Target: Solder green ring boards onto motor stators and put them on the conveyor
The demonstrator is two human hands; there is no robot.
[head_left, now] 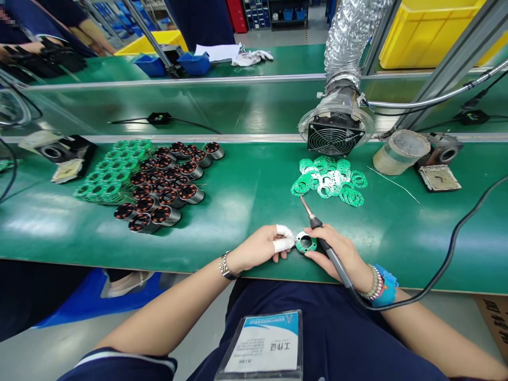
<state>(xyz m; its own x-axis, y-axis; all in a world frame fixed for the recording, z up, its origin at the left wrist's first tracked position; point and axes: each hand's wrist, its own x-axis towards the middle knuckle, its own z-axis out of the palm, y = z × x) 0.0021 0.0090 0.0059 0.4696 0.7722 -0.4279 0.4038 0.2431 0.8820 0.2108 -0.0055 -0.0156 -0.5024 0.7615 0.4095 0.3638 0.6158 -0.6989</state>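
Near the bench's front edge, my left hand (266, 246), with white covers on two fingers, pinches the left side of a round green circuit board (306, 242). My right hand (340, 253) has its thumb and a finger on the board's right side and also holds a soldering iron (331, 254). The iron's tip points up and away, toward loose green ring boards (327, 178) on the bench. Whether a motor part sits under the held board is hidden. Off to the left stand several silver motor parts with copper windings (164, 216).
Stacked green boards (107, 174) lie left of the motor parts. A fume fan (334, 138) on a foil duct hangs beyond the loose boards. A cup (400, 152) and a soldering stand (440, 177) are at right. The iron's black cable (452, 248) crosses my right forearm.
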